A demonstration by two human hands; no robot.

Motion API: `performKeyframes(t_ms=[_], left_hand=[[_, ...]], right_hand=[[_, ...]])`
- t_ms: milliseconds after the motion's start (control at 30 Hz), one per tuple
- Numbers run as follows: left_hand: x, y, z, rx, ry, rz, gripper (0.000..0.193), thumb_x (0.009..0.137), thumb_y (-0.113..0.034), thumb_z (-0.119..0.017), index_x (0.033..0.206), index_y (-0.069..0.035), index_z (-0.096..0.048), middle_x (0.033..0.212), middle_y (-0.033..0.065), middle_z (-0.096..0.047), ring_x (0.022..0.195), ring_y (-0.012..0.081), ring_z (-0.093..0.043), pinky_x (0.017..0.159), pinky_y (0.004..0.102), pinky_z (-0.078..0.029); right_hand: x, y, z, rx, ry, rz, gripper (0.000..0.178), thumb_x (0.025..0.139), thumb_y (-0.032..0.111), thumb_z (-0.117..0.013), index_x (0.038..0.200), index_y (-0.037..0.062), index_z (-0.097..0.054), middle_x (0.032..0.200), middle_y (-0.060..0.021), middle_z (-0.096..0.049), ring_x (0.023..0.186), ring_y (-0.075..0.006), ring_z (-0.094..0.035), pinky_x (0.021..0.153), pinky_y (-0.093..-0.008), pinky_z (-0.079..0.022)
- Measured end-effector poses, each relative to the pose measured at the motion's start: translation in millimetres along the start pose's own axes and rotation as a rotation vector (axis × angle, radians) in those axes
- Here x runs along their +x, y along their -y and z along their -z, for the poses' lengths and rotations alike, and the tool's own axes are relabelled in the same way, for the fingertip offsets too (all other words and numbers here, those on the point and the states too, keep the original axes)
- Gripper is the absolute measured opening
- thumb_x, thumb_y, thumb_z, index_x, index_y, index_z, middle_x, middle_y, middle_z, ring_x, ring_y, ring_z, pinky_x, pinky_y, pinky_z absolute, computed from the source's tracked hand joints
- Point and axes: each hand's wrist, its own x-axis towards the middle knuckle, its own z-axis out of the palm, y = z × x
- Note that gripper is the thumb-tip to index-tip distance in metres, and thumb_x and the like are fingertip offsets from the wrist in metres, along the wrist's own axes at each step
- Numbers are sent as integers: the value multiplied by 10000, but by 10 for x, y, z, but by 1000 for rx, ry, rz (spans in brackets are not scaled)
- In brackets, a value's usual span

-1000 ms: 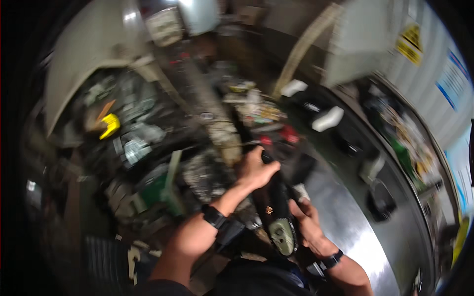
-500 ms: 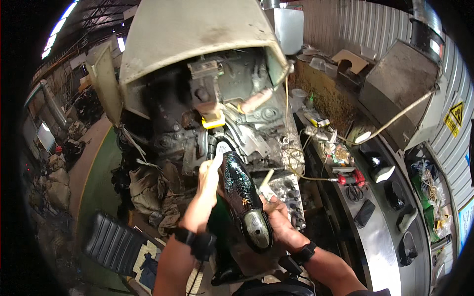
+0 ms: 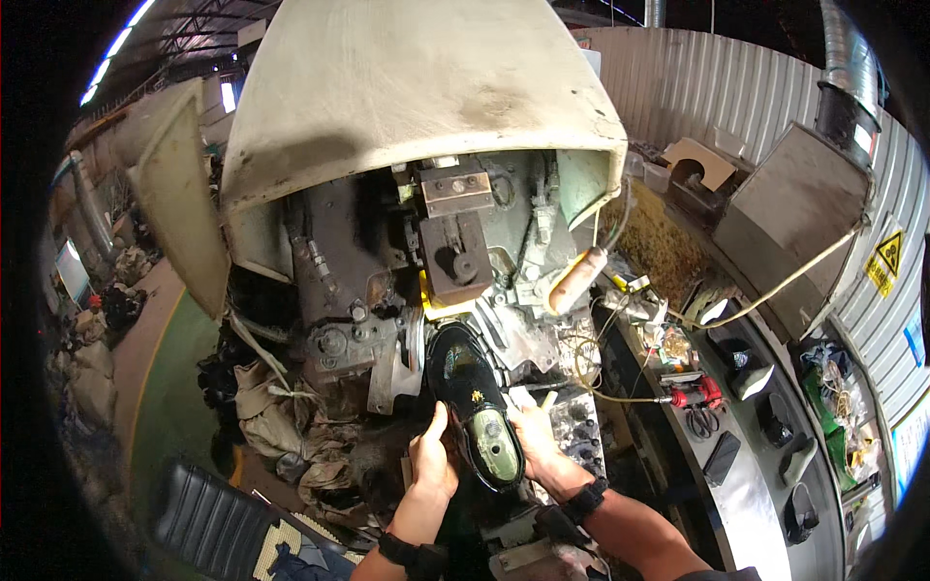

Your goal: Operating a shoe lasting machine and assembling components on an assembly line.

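A black shoe (image 3: 472, 392) on a last, sole side up with a pale green heel, points toward the big old machine (image 3: 426, 242). Its toe rests in the machine's opening. My left hand (image 3: 432, 465) grips the shoe's left side near the heel. My right hand (image 3: 532, 438) grips the right side. Both wrists wear black bands.
A cream hood (image 3: 417, 87) overhangs the machine. A wooden-handled lever (image 3: 577, 279) sticks out on the right. The metal bench (image 3: 746, 484) at right carries black shoe parts, red-handled pliers (image 3: 690, 397) and wires. Rags (image 3: 281, 426) pile at the left; a black seat (image 3: 208, 508) is below.
The view has swung from the bench to the machine and closed in. Both hands have carried the shoe forward until its toe sits in the machine.
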Motion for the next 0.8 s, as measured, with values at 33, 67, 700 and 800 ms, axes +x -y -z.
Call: performKeyframes(t_ms=[33,67,700,800], left_hand=[[48,-4,-18,-4,-1,7,364,1025,-308,-564,1220,-11,-640,1194,91,-686,1057,228,-653,947,379,-505],[76,-8,-41,-33,-54,-2,315,1002,-268,-612,1153,4,-662,1140,88,-695,1000,219,-662,903,377,-527],[656,802,238,-105,-302,-489,292,1042,-298,-563,899,-52,-625,888,-4,-647,793,92,-578,724,271,-499],[590,771,199,-40,-385,-430,298,1040,-308,-565,931,-43,-648,912,9,-675,785,101,-608,719,265,-512]], right_hand=[[53,7,21,-4,-7,-1,244,979,70,-562,1221,40,-548,1152,-69,-654,984,-157,-645,849,-314,-553],[93,12,47,-17,-33,-4,243,993,127,-581,1217,40,-548,1104,-67,-656,942,-153,-631,862,-338,-538],[577,-320,559,-144,39,8,366,999,185,-639,1284,-13,-525,1030,-88,-702,848,-141,-671,736,-293,-555],[460,-372,561,-74,2,-57,319,997,197,-642,1232,1,-552,988,-82,-697,769,-150,-668,649,-294,-551]])
